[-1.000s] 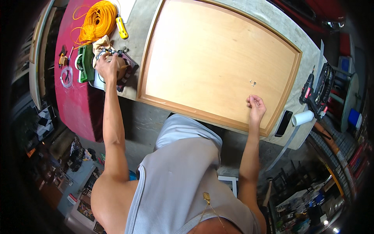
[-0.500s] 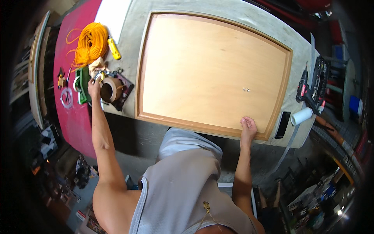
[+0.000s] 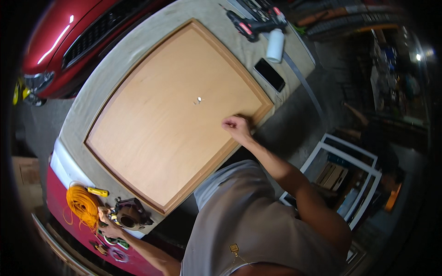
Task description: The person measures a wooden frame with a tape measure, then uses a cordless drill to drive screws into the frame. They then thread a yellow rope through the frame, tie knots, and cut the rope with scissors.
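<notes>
A large pale wooden panel in a brown wooden frame (image 3: 221,154) lies in front of me. My right hand (image 3: 237,128) is over its near right part, fingers curled together; anything inside them is hidden. A few small shiny metal bits (image 3: 199,99) lie on the panel's face. My left hand (image 3: 111,228) reaches among the tools at the lower left, its fingers bent round something too small and blurred to name. Close to it are a coil of orange cord (image 3: 83,204), a roll of brown tape (image 3: 130,217) and a green tool (image 3: 120,240), partly hidden.
A yellow-handled tool (image 3: 98,192) lies beside the cord. Beyond the panel's far right corner are a cordless drill (image 3: 248,28), a white roll (image 3: 275,46), a black phone (image 3: 269,74) and a metal straightedge (image 3: 304,80). A red car (image 3: 87,41) stands past the table; white frames (image 3: 350,152) stand at right.
The view has swung right, so the panel appears turned and the tools sit lower left. My right hand shows further over the panel, fingers more curled. My left hand stays among the tools.
</notes>
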Demonstrator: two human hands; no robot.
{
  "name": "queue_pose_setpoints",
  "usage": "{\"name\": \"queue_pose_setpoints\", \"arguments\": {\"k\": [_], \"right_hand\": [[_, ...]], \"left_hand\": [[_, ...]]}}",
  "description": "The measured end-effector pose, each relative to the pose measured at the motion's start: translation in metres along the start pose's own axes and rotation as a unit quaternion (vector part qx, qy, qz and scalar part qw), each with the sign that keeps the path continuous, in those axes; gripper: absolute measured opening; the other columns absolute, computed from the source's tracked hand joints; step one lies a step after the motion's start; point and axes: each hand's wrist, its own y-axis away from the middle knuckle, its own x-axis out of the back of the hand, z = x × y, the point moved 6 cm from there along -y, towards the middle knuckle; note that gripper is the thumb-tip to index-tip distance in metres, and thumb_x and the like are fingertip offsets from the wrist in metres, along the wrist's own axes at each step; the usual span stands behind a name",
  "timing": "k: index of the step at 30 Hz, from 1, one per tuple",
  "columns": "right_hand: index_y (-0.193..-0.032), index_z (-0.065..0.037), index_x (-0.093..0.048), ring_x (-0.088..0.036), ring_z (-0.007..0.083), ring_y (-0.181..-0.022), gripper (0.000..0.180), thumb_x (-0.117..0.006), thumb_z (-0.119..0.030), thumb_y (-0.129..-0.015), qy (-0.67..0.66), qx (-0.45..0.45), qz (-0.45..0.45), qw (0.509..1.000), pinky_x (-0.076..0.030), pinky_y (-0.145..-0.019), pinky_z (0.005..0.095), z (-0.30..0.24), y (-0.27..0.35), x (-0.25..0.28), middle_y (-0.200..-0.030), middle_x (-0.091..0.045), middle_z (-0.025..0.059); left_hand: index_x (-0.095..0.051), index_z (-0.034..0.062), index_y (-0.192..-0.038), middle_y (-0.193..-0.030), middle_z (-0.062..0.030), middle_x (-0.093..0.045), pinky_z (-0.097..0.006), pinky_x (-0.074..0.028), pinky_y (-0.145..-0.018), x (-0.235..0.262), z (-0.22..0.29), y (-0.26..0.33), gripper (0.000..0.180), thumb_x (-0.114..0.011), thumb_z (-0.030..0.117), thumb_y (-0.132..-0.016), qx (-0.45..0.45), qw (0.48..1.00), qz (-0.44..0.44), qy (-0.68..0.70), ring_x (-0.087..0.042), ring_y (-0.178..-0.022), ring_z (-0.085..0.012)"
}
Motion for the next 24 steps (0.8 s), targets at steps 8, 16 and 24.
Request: {"name": "queue_pose_setpoints", "arguments": {"k": [8,16,24], "right_hand": [[-0.094,0.001,-0.067,-0.063,0.0091,-0.075,0.014,-0.07,-0.004,-0.08,-0.238,-0.001,-0.229,0.944,-0.051,-0.07,0.0223,-0.061,-0.004,-0.066,-0.083,-0.069,0.0051],[-0.088,-0.001,-0.067,-0.062,0.0095,-0.073,0.009,-0.069,-0.004,-0.08,-0.065,0.015,-0.096,0.993,-0.051,-0.068,0.0227,-0.002,-0.096,0.005,-0.079,-0.068,0.0041],[-0.096,0.003,-0.064,-0.062,0.0098,-0.073,0.016,-0.068,-0.002,-0.081,-0.254,0.027,-0.141,0.956,-0.051,-0.069,0.0207,-0.02,-0.116,0.047,-0.083,-0.066,0.0058]], "left_hand": [[-0.057,0.0015,-0.124,-0.111,-0.0125,-0.064,-0.03,-0.048,-0.088,-0.013,0.328,0.305,0.037,-0.063,0.01,-0.088,-0.211,0.622,-0.523,0.544,-0.06,-0.101,-0.0167],[-0.069,0.0042,-0.098,-0.084,-0.013,-0.066,-0.036,-0.051,-0.068,-0.007,0.465,0.351,0.02,-0.065,0.008,-0.079,-0.471,0.753,-0.234,0.394,-0.064,-0.075,-0.0278],[-0.069,0.0004,-0.091,-0.087,-0.0071,-0.069,-0.029,-0.052,-0.065,0.005,0.474,0.371,0.009,-0.065,0.006,-0.085,-0.278,0.725,-0.408,0.48,-0.065,-0.074,-0.0148]]}}
